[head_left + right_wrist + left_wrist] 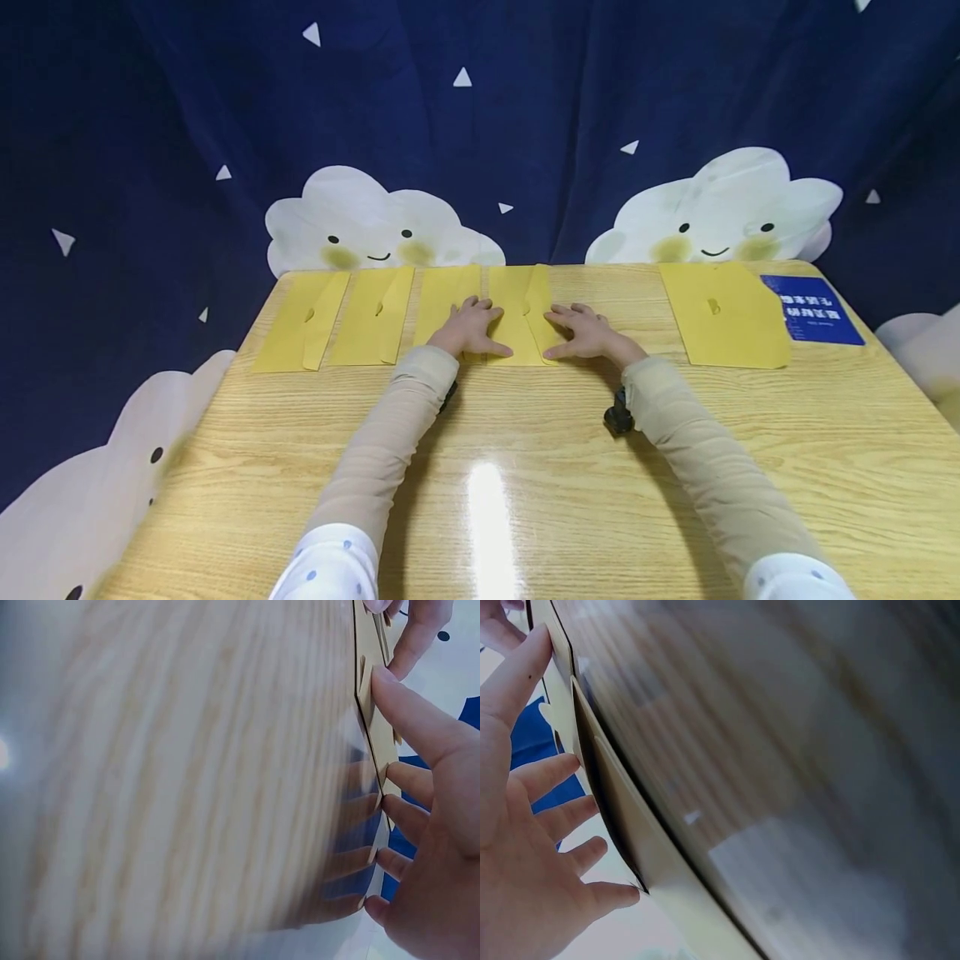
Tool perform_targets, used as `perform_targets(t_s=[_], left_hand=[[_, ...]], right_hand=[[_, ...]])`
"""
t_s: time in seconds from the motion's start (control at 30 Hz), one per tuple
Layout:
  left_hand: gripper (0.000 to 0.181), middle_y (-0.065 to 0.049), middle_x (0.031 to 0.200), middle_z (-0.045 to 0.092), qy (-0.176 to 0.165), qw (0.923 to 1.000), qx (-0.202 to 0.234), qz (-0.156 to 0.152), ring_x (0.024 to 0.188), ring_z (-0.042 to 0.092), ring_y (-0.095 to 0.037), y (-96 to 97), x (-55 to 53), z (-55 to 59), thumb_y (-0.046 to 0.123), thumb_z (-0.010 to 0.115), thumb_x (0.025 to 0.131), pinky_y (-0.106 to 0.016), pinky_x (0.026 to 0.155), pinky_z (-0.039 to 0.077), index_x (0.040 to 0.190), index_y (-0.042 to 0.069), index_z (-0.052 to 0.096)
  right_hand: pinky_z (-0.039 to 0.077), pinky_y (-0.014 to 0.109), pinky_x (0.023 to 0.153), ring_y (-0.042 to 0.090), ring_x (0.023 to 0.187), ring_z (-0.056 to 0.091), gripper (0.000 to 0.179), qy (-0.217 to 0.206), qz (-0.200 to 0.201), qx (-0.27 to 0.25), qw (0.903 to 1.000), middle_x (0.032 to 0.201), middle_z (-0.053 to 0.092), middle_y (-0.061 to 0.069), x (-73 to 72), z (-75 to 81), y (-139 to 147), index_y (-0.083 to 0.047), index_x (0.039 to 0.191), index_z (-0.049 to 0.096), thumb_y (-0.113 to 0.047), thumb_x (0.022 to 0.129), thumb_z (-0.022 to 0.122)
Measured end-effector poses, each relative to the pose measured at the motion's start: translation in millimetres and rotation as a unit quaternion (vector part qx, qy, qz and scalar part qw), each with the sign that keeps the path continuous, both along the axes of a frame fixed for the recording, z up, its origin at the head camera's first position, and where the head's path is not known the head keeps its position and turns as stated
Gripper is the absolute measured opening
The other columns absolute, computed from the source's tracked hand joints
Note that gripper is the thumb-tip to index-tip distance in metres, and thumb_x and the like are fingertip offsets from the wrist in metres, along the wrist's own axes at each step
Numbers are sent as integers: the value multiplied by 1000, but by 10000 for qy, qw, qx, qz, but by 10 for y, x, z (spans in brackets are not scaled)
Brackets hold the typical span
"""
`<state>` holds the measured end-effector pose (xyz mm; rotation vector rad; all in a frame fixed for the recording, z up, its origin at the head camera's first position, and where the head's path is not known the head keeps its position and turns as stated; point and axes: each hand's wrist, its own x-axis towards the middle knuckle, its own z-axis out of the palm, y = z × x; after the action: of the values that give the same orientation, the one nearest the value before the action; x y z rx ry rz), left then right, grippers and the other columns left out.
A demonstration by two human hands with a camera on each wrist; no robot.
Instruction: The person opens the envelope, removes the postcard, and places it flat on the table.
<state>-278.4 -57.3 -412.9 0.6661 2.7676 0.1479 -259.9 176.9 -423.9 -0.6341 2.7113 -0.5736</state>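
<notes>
Yellow paper envelopes stand in a row along the table's back edge. My left hand [471, 327], fingers spread, reaches across the right side of one envelope [438, 296]. Its thumb lies on the neighbouring envelope [506, 304], the rightmost of the row. At that envelope's right edge is my right hand [588, 335], with the thumb [412, 705] on its folded flap and the other fingertips touching down beside the edge. In the left wrist view, the fingers [559, 817] rest along an envelope whose flap [645, 817] lifts slightly. Neither hand grips anything.
Two more envelopes, the far left one [281, 325] and its neighbour [360, 321], lie with flaps folded over. To the right lies a separate envelope [723, 329] with its flap spread, overlapping a blue card [825, 312]. A dark blue curtain [525, 108] hangs behind the wooden table [570, 500].
</notes>
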Motion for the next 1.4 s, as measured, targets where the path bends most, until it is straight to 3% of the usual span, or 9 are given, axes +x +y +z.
perform_targets(t_s=[0.23,1.4], left_hand=[[86,-11,146,26,149,9998,-47,-160,135,14,-34,22,28,-17,63,60,75,-59,102,15,142,16,34],[87,-15,147,23,4,9989,-325,-347,136,12,-34,138,298,12,65,54,78,-58,103,15,144,13,29]], right_hand=[[7,66,97,43,133,5,81,-21,16,37,10000,149,16,17,55,11,23,-6,143,28,-46,81,63],[12,69,94,47,130,12,80,196,238,151,9994,146,21,21,321,60,108,-3,140,33,-44,80,65]])
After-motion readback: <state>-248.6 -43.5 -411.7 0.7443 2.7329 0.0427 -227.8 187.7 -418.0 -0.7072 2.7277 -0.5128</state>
